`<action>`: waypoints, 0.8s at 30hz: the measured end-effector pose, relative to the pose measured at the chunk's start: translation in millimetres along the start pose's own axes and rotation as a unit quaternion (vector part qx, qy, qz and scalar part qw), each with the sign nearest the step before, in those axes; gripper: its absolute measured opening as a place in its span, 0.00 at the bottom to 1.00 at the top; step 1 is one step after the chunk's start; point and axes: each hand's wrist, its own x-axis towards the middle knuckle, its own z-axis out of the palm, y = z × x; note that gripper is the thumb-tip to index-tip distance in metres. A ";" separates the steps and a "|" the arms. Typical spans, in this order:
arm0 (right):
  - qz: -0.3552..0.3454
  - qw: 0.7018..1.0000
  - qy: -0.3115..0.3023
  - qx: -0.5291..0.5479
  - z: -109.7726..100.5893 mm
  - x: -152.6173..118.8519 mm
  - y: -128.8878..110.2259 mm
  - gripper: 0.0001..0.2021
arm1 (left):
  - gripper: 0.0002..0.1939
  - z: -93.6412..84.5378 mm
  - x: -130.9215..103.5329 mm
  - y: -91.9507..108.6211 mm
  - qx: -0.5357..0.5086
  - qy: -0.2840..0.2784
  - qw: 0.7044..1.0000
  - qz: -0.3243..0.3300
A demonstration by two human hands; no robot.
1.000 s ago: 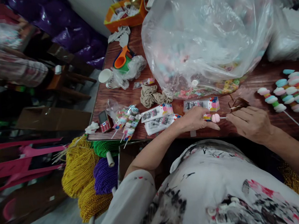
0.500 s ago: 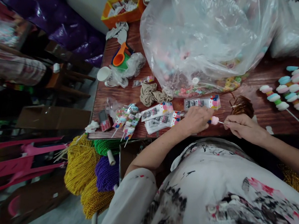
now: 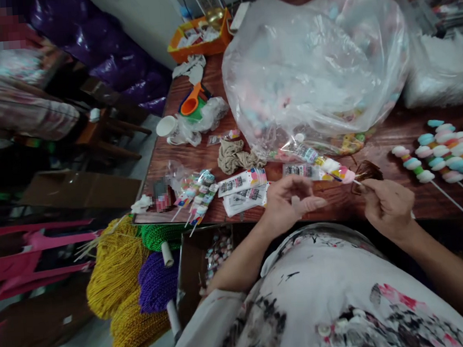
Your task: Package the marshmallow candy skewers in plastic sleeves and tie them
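My right hand (image 3: 388,202) pinches the white stick of a marshmallow skewer (image 3: 336,170). The skewer points up and left, its candy inside a clear printed wrapper. Just left of it is my left hand (image 3: 289,204), with thumb and fingers apart and no hold on the skewer; a small pale patch near the thumb is too unclear to name. Flat printed wrappers (image 3: 242,183) lie beyond the left hand, and another wrapper (image 3: 300,170) sits behind the skewer. Brown twist ties (image 3: 368,172) are bundled beyond my right hand.
Bare marshmallow skewers (image 3: 446,150) lie at the right. Wrapped ones (image 3: 203,196) rest on the left. A big clear bag (image 3: 315,67) of sweets fills the table's back. Crumpled cloth (image 3: 232,156), a paper cup (image 3: 167,126) and an orange bin (image 3: 200,41) stand around it.
My left hand has come off the candy end and opened, drawing back to the left. The wrapped skewer, held by my right hand, is now raised and fully visible. The view has shifted.
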 end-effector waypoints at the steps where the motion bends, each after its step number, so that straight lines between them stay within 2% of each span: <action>1: -0.015 1.000 0.013 0.005 2.3 2.9 -3.7 0.10 | 0.28 4.0 1.0 -1.6 -0.112 0.003 0.992 -0.059; 3: -0.056 0.998 0.022 0.015 9.2 9.6 -13.8 0.11 | 0.35 12.8 10.5 -3.8 -0.282 0.020 0.950 -0.135; 4: -0.076 0.997 0.024 0.014 13.1 12.9 -19.1 0.12 | 0.35 16.2 17.9 -3.5 -0.332 0.034 0.930 -0.155; 7: -0.094 0.995 0.034 -0.009 23.4 20.5 -30.4 0.12 | 0.29 18.6 40.7 2.8 -0.390 0.106 0.897 -0.181; 12: -0.092 0.995 -0.003 -0.047 31.3 20.9 -33.7 0.11 | 0.32 8.4 56.8 8.0 -0.318 0.197 0.902 -0.217; 18: -0.103 0.994 0.012 -0.022 37.3 19.5 -43.8 0.13 | 0.34 -0.3 57.2 -2.4 -0.304 0.260 0.896 -0.191; 21: -0.098 0.995 0.009 -0.019 38.1 24.7 -47.8 0.10 | 0.34 -1.0 53.5 -2.5 -0.309 0.254 0.895 -0.196; 24: -0.092 0.996 0.001 -0.011 37.8 29.4 -49.6 0.08 | 0.33 1.9 47.1 -3.4 -0.317 0.203 0.903 -0.207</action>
